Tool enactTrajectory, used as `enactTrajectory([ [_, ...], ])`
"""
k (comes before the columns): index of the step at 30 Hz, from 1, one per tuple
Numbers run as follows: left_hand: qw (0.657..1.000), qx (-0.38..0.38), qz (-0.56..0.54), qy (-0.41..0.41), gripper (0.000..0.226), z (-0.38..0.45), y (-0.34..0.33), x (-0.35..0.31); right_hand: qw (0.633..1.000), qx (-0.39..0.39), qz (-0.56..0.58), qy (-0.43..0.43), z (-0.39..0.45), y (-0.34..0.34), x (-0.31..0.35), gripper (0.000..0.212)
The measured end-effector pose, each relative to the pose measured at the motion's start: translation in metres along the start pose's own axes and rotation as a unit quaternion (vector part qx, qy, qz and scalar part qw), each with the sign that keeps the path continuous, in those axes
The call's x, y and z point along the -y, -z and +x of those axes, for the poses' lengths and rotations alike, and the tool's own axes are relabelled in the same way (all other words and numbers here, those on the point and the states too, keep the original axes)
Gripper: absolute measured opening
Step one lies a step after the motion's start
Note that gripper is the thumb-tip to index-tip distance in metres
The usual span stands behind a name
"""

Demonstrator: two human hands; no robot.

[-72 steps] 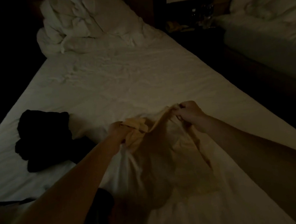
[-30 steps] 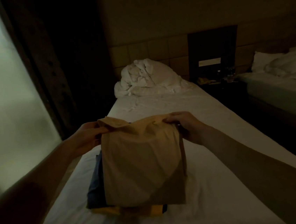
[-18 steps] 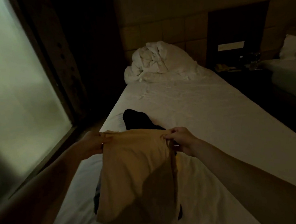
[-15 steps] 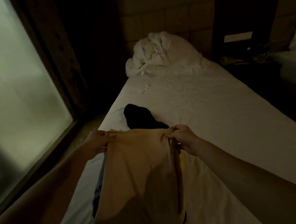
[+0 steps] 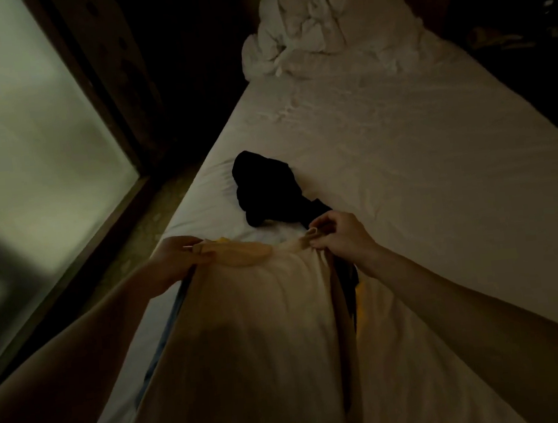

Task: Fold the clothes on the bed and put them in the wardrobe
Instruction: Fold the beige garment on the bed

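A tan garment (image 5: 249, 335) lies lengthwise on the near end of the white bed (image 5: 420, 162), spread over a pile of folded clothes whose blue edge (image 5: 158, 355) and yellow edge (image 5: 360, 306) peek out at its sides. My left hand (image 5: 179, 259) pinches its far left corner. My right hand (image 5: 335, 236) pinches its far right corner. A crumpled black garment (image 5: 268, 188) sits on the sheet just beyond my hands.
A bunched white duvet (image 5: 326, 23) lies at the head of the bed. A large frosted window (image 5: 21, 135) with a dark frame runs along the left, with a strip of floor (image 5: 154, 217) between it and the bed. A dark nightstand (image 5: 526, 23) stands at the far right.
My hands have lowered the tan garment from hanging in the air down onto the pile of folded clothes. My view has tipped downward toward the bed.
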State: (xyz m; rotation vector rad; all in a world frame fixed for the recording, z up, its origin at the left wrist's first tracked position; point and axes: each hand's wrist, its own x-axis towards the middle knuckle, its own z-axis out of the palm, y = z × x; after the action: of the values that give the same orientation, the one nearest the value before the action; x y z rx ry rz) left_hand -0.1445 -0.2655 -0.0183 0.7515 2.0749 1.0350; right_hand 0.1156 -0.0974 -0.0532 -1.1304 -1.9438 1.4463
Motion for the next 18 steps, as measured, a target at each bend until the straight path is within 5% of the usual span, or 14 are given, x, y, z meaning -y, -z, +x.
enactTrajectory([
  [9, 0.992, 0.036, 0.113, -0.049, 0.022, 0.008, 0.001, -0.01, 1.0, -0.009, -0.011, -0.003, 0.009, 0.008, -0.008, 0.026],
  [14, 0.99, -0.002, 0.113, -0.085, 0.029, 0.019, -0.018, -0.036, 0.997, -0.052, -0.055, -0.002, 0.015, 0.02, -0.011, 0.015],
  [18, 0.984, -0.03, 0.113, -0.136, 0.014, 0.038, -0.037, -0.057, 0.985, -0.056, -0.163, 0.013, 0.032, 0.034, -0.017, 0.023],
])
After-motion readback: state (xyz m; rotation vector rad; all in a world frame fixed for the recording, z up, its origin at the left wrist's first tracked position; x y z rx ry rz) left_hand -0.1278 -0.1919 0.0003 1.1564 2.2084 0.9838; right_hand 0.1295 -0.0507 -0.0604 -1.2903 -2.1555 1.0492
